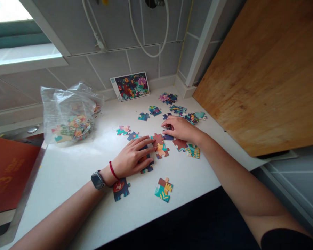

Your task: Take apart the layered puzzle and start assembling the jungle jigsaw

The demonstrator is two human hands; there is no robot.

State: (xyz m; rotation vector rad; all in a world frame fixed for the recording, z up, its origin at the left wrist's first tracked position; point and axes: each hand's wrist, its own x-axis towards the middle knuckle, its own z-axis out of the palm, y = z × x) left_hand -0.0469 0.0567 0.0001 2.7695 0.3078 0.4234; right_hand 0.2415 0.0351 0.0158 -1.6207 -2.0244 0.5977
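Flat on the white countertop [75,180], my left hand [133,158] rests over a dark blue jigsaw piece [147,168], which it mostly hides. Its fingertips reach a reddish-brown jigsaw piece [158,139] joined to an orange-and-blue one [161,151]. My right hand [179,127] curls down over a dark blue jigsaw piece [167,127], partly hidden under its fingers. Several loose jigsaw pieces lie around both hands, including a leaf-patterned piece [163,190] and a red-and-navy piece [120,189] near my left wrist.
A clear plastic bag [70,114] of jigsaw pieces lies at the left, and a printed picture card [130,86] leans on the tiled wall behind. A wooden board [261,76] stands at the right. A red folder [10,173] sits beyond the counter's left edge.
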